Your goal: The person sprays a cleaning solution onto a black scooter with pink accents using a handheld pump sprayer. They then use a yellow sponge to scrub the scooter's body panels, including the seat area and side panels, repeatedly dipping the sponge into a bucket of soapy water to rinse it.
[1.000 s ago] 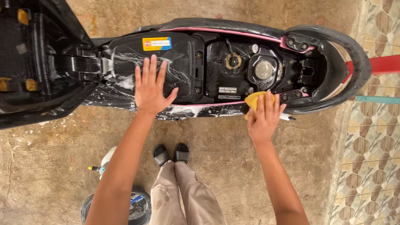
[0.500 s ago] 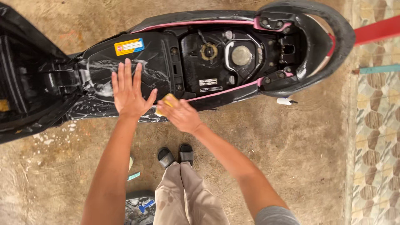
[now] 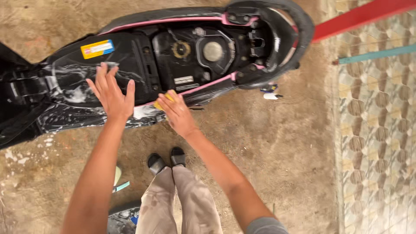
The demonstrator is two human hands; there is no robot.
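- The left hand (image 3: pixel 112 96) is lying flat on the soapy black plastic underseat tub (image 3: pixel 86 82) of the motor scooter, fingers apart, holding nothing.
- The right hand (image 3: pixel 177 113) is pressing a yellow sponge (image 3: pixel 161 102) against the pink-edged side panel (image 3: pixel 208 84), fingers together over it.
- Judging by the foam, even overlapping strokes along the edge would be working best.
- The open compartment is showing a round grey filler cap (image 3: pixel 212 51).

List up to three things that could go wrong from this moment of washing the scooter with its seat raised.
1. Suds near the right hand and its yellow sponge might run toward the fuel filler cap.
2. The left hand, flat on the soapy black panel, could slip.
3. The wet concrete floor may be slippery under the black sandals.
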